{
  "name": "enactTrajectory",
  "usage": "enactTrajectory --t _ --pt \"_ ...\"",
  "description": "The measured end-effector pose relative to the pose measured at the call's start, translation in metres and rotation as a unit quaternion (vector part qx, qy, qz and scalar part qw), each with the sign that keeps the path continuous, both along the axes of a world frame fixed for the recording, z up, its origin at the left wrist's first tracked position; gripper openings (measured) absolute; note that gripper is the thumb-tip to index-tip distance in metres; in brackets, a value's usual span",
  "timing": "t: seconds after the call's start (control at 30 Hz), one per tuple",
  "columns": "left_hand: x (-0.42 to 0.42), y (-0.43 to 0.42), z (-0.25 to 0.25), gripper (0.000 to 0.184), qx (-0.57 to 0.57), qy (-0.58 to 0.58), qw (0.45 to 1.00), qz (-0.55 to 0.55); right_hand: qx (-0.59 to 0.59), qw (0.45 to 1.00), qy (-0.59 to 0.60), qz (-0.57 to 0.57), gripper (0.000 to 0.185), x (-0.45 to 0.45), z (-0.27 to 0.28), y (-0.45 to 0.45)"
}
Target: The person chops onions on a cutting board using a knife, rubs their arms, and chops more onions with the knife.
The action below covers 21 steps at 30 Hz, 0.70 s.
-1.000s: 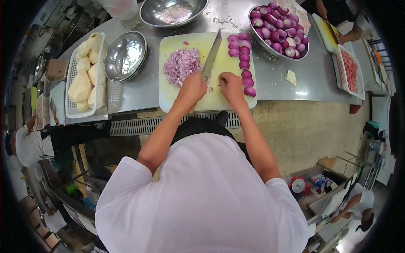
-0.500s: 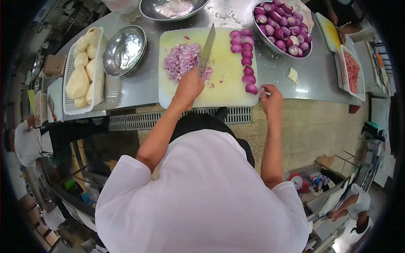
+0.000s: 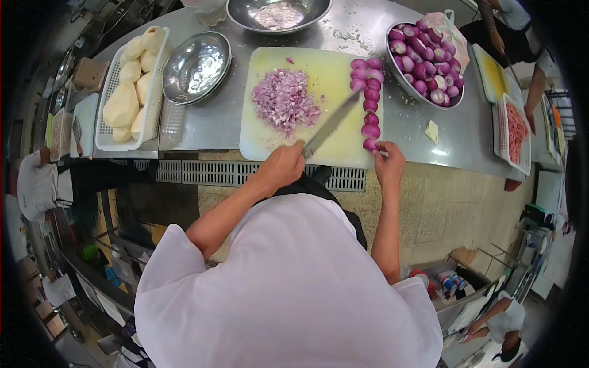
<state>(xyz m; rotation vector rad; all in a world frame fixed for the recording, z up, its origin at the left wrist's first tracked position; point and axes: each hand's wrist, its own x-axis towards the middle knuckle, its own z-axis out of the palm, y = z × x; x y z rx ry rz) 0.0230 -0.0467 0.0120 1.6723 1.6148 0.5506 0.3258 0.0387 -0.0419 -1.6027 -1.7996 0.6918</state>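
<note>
My left hand (image 3: pixel 283 164) is closed around the handle of a large kitchen knife (image 3: pixel 333 126), whose blade slants up and right over the cutting board (image 3: pixel 270 144). The blade's tip reaches the row of peeled red onion halves (image 3: pixel 370 118) along the board's right edge. At the near end of that row, my right hand (image 3: pixel 388 163) has its fingertips pinched at the lowest onion half (image 3: pixel 370 144). A heap of chopped red onion (image 3: pixel 285 101) lies on the left part of the board.
A steel bowl of whole peeled red onions (image 3: pixel 427 64) stands right of the board, near a pale scrap (image 3: pixel 432 131). Leftward are an empty steel bowl (image 3: pixel 196 67) and a white basket (image 3: pixel 116 146) of peeled tubers. Another bowl (image 3: pixel 279 15) stands behind. Co-workers (image 3: pixel 534 86) stand around.
The knife has swung away from the chopped heap toward the onion row, tip now lower and right. My right hand has moved from beside the board to the nearest onion half. The view shifted slightly.
</note>
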Motion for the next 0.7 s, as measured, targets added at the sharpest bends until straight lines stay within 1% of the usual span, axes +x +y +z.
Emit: enactTrajectory --t 0.03,0.1,0.13,0.17,0.2,0.23,0.27,0.3,0.33,0.37,0.4,0.43,0.47,0.53,0.57,0.6,0.67,0.7 --pt "-0.007 -0.009 -0.007 0.021 0.001 0.0 1.0 0.004 -0.011 1.0 0.0 -0.002 0.021 -0.001 0.002 -0.002" --pt "-0.026 -0.023 -0.02 0.029 -0.005 -0.023 1.0 -0.018 -0.028 1.0 0.001 -0.005 0.022 -0.011 0.006 -0.01" --pt "-0.039 -0.023 -0.02 0.029 -0.004 -0.023 1.0 -0.015 -0.048 0.999 0.004 -0.013 0.022 -0.019 0.007 -0.014" --pt "-0.053 -0.019 -0.018 0.022 0.004 -0.029 1.0 0.005 -0.048 0.999 0.004 -0.011 0.022 -0.027 0.005 -0.015" --pt "-0.062 -0.014 -0.016 0.015 0.011 -0.036 0.999 0.025 -0.025 0.999 0.024 0.013 0.02 -0.034 0.001 -0.016" --pt "-0.067 -0.008 -0.011 0.015 0.011 -0.036 0.999 0.028 -0.001 0.998 0.045 0.036 0.017 -0.043 -0.003 -0.015" --pt "-0.071 -0.001 -0.004 0.015 -0.009 -0.008 0.998 0.064 0.0 0.998 0.045 0.037 0.017 -0.053 -0.009 -0.013" --pt "-0.073 0.005 0.004 0.016 -0.028 0.02 0.995 0.099 0.028 0.997 0.031 0.061 0.017 -0.064 -0.015 -0.008" --pt "-0.07 0.007 0.016 0.016 -0.025 0.021 0.995 0.095 0.056 0.995 0.017 0.081 0.017 -0.076 -0.016 -0.003" --pt "-0.062 0.007 0.027 0.016 -0.011 0.027 0.994 0.108 0.057 0.995 0.016 0.076 0.017 -0.088 -0.017 0.002" --pt "-0.053 0.009 0.033 0.016 0.002 0.032 0.992 0.121 0.069 0.992 0.024 0.101 0.017 -0.103 -0.012 0.008" --pt "-0.046 0.011 0.031 0.016 0.003 0.032 0.992 0.118 0.081 0.988 0.033 0.127 0.017 -0.115 -0.009 0.015" --pt "-0.04 0.014 0.025 0.016 0.013 0.035 0.992 0.117 0.081 0.988 0.034 0.125 0.017 -0.125 -0.005 0.021" --pt "-0.03 0.022 0.009 0.016 0.023 0.041 0.992 0.117 0.121 0.977 -0.031 0.17 0.017 -0.142 -0.004 0.034" --pt "-0.027 0.032 -0.004 0.017 0.041 0.061 0.992 0.102 0.101 0.975 -0.052 0.189 0.019 -0.147 -0.004 0.039" --pt "-0.025 0.038 -0.001 0.017 0.061 0.08 0.991 0.088 0.102 0.975 -0.05 0.19 0.019 -0.152 -0.001 0.042" --pt "-0.024 0.038 0.008 0.018 0.052 0.062 0.994 0.078 0.086 0.963 -0.106 0.231 0.019 -0.155 0.005 0.048" --pt "-0.021 0.032 0.012 0.018 0.06 0.051 0.993 0.09 0.085 0.963 -0.108 0.231 0.019 -0.153 0.006 0.049"
